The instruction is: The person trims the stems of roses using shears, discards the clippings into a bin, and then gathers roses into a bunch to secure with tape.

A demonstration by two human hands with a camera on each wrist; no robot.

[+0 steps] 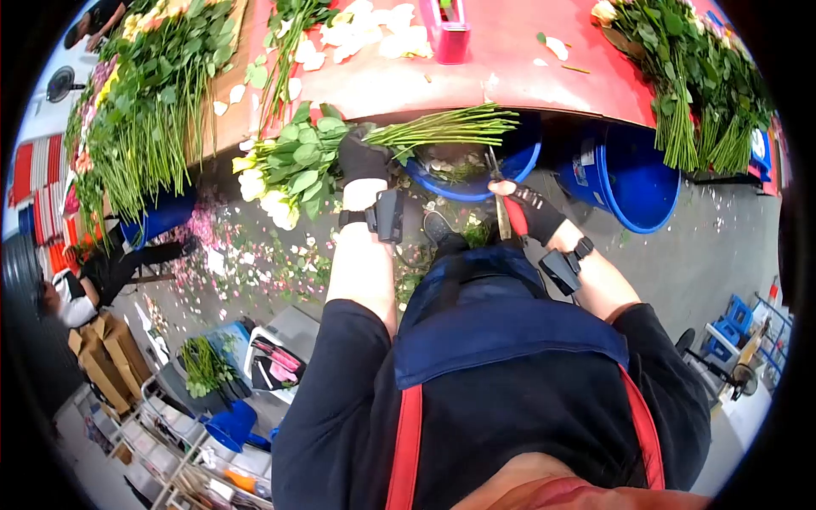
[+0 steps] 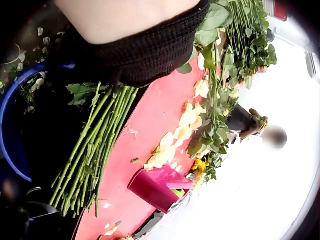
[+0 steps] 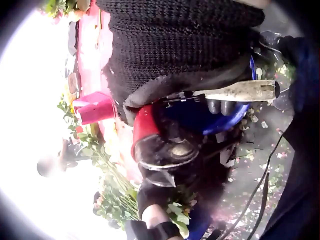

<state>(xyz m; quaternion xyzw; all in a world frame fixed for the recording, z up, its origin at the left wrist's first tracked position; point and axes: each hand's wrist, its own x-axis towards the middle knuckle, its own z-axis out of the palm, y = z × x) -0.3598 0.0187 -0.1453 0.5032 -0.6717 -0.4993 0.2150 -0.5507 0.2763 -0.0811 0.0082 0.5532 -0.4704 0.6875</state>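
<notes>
The flowers (image 1: pixel 299 163) are gripped in your left hand (image 1: pixel 364 157), stems (image 1: pixel 450 127) over the bucket (image 1: pixel 532 161); your right hand (image 1: pixel 539 212) grips shears (image 1: pixel 515 218) by its near rim. You're apparently trimming; next probably calls for lining blades up with the stem ends.

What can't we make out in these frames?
- Gripped section of the thin green flower stems: head view, covered by the black-gloved left hand.
- Exact stem count: head view, stems overlap.
- Print on the white label of the blue plastic bucket: head view, too small.
- Far edge of the red tabletop: head view, cut off by the top border.
</notes>
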